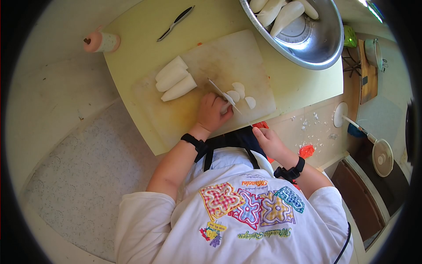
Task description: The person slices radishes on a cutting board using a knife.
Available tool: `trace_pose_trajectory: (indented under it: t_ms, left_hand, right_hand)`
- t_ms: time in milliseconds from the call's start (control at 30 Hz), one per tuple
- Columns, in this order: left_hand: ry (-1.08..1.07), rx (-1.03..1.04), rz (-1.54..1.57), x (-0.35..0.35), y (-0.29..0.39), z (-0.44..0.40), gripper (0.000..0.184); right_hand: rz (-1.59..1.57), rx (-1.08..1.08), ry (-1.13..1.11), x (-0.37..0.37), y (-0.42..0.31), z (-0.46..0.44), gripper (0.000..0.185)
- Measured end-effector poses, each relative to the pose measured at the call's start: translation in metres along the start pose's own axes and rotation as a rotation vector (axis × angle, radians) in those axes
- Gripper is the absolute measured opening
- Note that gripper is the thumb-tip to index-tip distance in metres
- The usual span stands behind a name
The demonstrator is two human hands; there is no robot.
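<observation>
My left hand [213, 111] is closed on a short piece of white radish [226, 107] near the front of the cutting board [237, 53]. Its fingertips are curled beside the blade of a knife [223, 93]. My right hand [269, 143] grips the knife at its handle end, at the table's front edge; the handle is mostly hidden in the fist. Several thin half-round radish slices [238, 88] lie just right of the blade. Left of it, several long peeled radish pieces [176, 80] rest side by side on the board.
A large metal bowl [327, 64] with several whole white radishes [288, 16] stands at the back right. A peeler [176, 23] lies behind the board. A pink bottle [102, 42] is at the left table corner. White scraps and a red bag [306, 151] are at the lower right.
</observation>
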State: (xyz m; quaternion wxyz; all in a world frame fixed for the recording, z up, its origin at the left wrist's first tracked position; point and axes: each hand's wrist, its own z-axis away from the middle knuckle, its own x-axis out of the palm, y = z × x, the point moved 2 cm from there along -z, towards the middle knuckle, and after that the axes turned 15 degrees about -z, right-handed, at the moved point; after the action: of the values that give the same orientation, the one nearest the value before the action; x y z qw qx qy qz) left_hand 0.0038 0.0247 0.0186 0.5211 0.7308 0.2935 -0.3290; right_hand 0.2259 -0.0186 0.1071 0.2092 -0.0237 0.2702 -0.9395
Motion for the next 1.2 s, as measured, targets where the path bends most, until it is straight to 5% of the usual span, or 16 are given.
trace_pose_trajectory:
  t_ms: [1200]
  left_hand:
    - [-0.004, -0.008, -0.019, 0.004, -0.004, 0.003, 0.03]
  right_hand:
    - [-0.029, -0.07, -0.036, 0.011, -0.018, -0.033, 0.059]
